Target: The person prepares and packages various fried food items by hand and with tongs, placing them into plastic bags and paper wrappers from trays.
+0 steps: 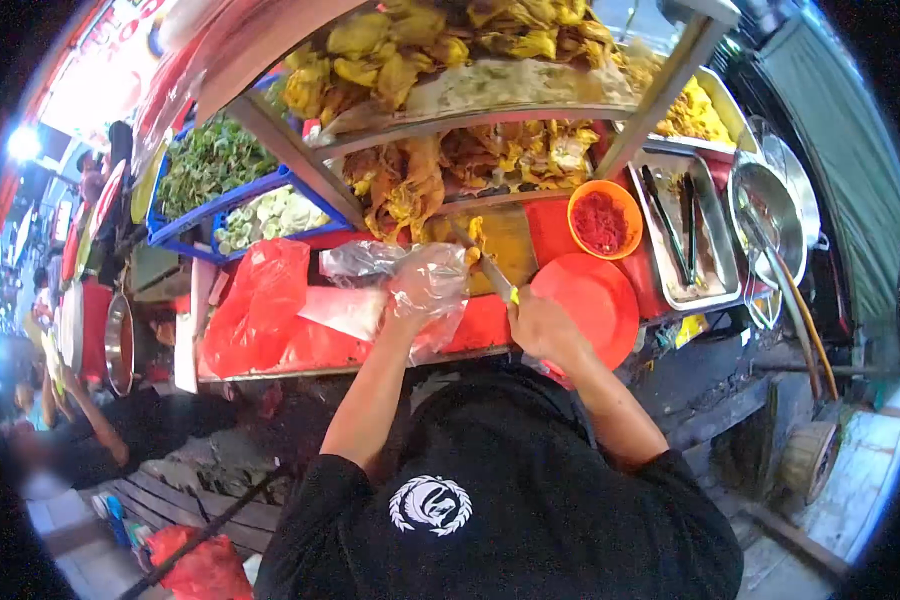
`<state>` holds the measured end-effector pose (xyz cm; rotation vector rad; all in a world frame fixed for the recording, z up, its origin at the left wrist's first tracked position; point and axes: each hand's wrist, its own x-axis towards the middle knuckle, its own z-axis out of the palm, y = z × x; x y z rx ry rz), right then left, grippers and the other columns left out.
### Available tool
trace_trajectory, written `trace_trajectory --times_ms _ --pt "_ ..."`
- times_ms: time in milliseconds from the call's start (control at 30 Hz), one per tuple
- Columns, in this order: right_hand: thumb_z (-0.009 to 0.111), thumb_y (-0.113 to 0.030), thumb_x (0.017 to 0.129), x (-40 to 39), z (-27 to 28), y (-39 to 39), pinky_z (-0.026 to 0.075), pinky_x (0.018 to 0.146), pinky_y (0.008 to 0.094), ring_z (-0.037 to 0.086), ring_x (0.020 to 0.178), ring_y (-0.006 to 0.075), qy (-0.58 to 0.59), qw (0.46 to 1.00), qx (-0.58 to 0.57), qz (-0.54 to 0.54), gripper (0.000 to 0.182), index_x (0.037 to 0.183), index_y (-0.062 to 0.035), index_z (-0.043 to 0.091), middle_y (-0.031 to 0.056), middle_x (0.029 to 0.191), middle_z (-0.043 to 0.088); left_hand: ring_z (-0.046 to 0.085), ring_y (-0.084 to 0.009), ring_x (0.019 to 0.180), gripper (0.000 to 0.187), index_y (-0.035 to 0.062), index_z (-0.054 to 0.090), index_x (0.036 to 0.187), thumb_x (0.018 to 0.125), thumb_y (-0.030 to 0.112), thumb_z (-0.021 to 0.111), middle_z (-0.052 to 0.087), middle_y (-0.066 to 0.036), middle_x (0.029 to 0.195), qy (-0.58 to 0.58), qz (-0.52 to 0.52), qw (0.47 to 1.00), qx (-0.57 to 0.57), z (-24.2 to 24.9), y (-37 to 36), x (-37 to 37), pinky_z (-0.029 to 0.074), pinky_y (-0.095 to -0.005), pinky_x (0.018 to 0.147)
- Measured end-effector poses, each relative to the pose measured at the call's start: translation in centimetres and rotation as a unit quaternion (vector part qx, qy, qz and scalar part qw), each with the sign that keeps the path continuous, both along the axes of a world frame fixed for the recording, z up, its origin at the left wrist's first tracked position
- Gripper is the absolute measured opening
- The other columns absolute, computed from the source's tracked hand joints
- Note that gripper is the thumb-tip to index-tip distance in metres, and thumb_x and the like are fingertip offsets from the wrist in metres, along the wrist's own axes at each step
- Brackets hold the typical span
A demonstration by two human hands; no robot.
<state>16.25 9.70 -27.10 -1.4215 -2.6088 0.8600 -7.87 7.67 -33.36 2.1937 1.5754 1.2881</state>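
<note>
A knife (pixel 492 268) is in my right hand (pixel 547 328), its blade pointing up and left over a wooden cutting board (pixel 513 235). Loose clear plastic covers my left hand (pixel 422 285), which is at the board's left edge; its fingers are blurred under the plastic. Yellow meat pieces (pixel 475 240) lie on the board beside the blade. Right of the knife, partly behind my right hand, is a red plate (pixel 595 300). A stack of white paper (pixel 345 310) and a red plastic bag (pixel 262 300) lie left of my left hand.
An orange bowl (pixel 605 220) of red sauce stands beside a metal tray (pixel 685 230) with tongs. Behind the board, shelves hold yellow chicken (pixel 400 185). A blue crate (pixel 185 240) of greens stands left. Pots (pixel 770 200) are right. Another person's arm (pixel 95 415) shows far left.
</note>
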Motion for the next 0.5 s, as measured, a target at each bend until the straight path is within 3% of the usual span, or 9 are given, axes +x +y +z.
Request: trace_trajectory --times_ms 33,100,200,267,333,367,400,467,500 --pt "0.042 -0.027 0.097 -0.5 0.0 0.6 0.050 0.066 0.0583 0.064 0.072 0.0477 -0.018 0.999 -0.035 -0.009 0.038 0.100 0.0088 0.054 0.0313 0.078 0.064 0.065 -0.0215 0.077 0.023 0.0046 0.064 0.103 0.086 0.020 0.067 0.065 -0.009 0.090 -0.086 0.035 0.983 -0.156 -0.2 -0.3 0.1 0.056 -0.0341 0.069" --pt "0.042 -0.027 0.097 0.3 2.6 0.3 0.050 0.065 0.0579 0.064 0.072 0.0475 -0.030 0.999 -0.037 0.021 0.038 0.099 0.0085 0.054 0.0312 0.078 0.064 0.065 -0.0208 0.079 0.025 0.0047 0.064 0.106 0.085 0.019 0.067 0.065 -0.008 0.092 -0.175 0.085 0.935 -0.298 0.0 -0.5 -0.4 0.056 -0.0330 0.071" --pt "0.040 -0.027 0.097 1.6 3.7 0.4 0.050 0.067 0.0575 0.064 0.074 0.0479 -0.056 0.991 0.005 0.122 0.037 0.097 0.0071 0.055 0.0314 0.078 0.064 0.063 -0.0177 0.087 0.026 0.0052 0.065 0.106 0.084 0.018 0.065 0.066 -0.004 0.098 0.008 0.074 0.997 -0.030 0.6 -0.5 0.2 0.053 -0.0314 0.076" --pt "0.042 -0.033 0.098 0.8 1.2 1.4 0.048 0.067 0.0602 0.062 0.073 0.0506 -0.041 0.997 -0.054 0.041 0.045 0.104 0.0102 0.051 0.0340 0.074 0.061 0.064 -0.0222 0.086 0.033 0.0074 0.065 0.108 0.080 0.024 0.069 0.067 -0.005 0.096 -0.275 0.050 0.934 -0.223 -3.3 -0.2 0.2 0.053 -0.0348 0.078" --pt "0.041 -0.032 0.099 -0.9 0.1 1.9 0.048 0.066 0.0590 0.062 0.073 0.0511 -0.016 0.997 -0.046 0.068 0.044 0.106 0.0100 0.050 0.0345 0.074 0.061 0.067 -0.0282 0.086 0.027 0.0124 0.071 0.097 0.073 0.025 0.072 0.070 -0.009 0.097 -0.106 0.099 0.974 -0.176 -0.2 -0.1 0.6 0.054 -0.0390 0.076" --pt "0.041 -0.032 0.099 -1.2 -0.3 1.9 0.048 0.065 0.0583 0.062 0.073 0.0508 -0.015 0.997 -0.038 0.059 0.043 0.105 0.0093 0.051 0.0345 0.076 0.061 0.066 -0.0281 0.088 0.023 0.0131 0.071 0.093 0.073 0.023 0.071 0.069 -0.008 0.097 -0.112 0.138 0.962 -0.206 1.9 -0.7 1.3 0.053 -0.0394 0.078" --pt "0.041 -0.032 0.099 -1.2 -0.6 1.7 0.049 0.063 0.0577 0.062 0.072 0.0506 -0.013 0.998 -0.033 0.046 0.042 0.104 0.0087 0.051 0.0344 0.077 0.062 0.066 -0.0281 0.088 0.023 0.0131 0.071 0.093 0.073 0.023 0.071 0.069 -0.008 0.097 -0.112 0.139 0.962 -0.207 0.9 -0.8 1.2 0.053 -0.0394 0.078" --pt "0.043 -0.031 0.099 1.4 -0.7 -0.3 0.049 0.060 0.0565 0.062 0.070 0.0495 -0.041 0.997 -0.023 0.053 0.040 0.102 0.0079 0.051 0.0333 0.075 0.061 0.065 -0.0279 0.089 0.021 0.0112 0.070 0.092 0.074 0.022 0.070 0.068 -0.008 0.096 -0.098 0.099 0.988 -0.060 -3.0 -0.3 1.0 0.052 -0.0394 0.079" --pt "0.044 -0.030 0.099 2.6 -0.6 -0.8 0.049 0.057 0.0553 0.062 0.068 0.0485 -0.070 0.995 -0.014 0.064 0.038 0.100 0.0070 0.052 0.0321 0.074 0.061 0.065 -0.0273 0.088 0.022 0.0107 0.070 0.095 0.077 0.024 0.071 0.067 -0.009 0.095 -0.134 0.098 0.981 -0.105 -3.6 -0.2 1.1 0.053 -0.0397 0.079"
